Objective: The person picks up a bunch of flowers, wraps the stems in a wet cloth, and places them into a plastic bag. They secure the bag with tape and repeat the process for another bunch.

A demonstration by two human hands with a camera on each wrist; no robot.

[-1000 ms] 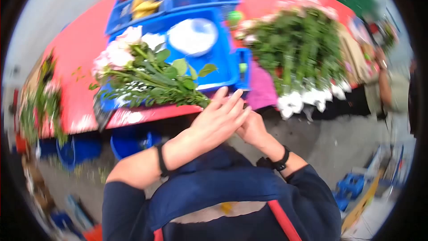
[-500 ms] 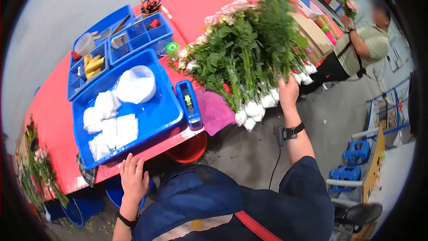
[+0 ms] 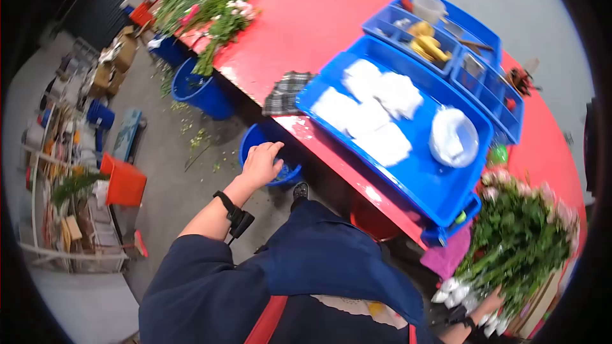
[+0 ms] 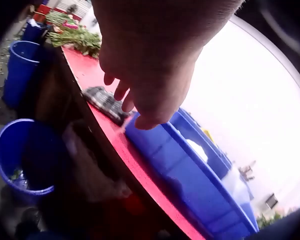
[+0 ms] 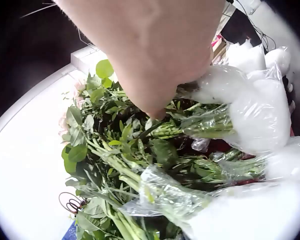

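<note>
My left hand (image 3: 261, 164) hangs over a blue bucket (image 3: 255, 137) beside the table's front edge, fingers loosely bent and holding nothing. In the left wrist view the same hand (image 4: 145, 75) overlaps the blue tray's corner. My right hand (image 3: 489, 302) is at the stems of the pink rose bouquets (image 3: 519, 236), lower right. From the right wrist view, the right hand (image 5: 155, 60) has its thumb tip against green stems (image 5: 167, 131); its other fingers are hidden, and I cannot tell whether they grip. White padding in clear plastic (image 5: 260, 117) wraps the stem ends.
On the red table (image 3: 306, 32) stands a blue tray (image 3: 446, 194) with folded white pads (image 3: 363, 111) and a clear tub (image 3: 454, 137). A divided blue organizer (image 3: 491, 83) sits behind it. Checked cloth (image 3: 287, 92) lies by the edge, loose flowers (image 3: 223, 19) farther left.
The view has swung left. A bouquet held upright by my right hand half a second ago is down among the others. My left hand has moved left from the tray's front to over the bucket.
</note>
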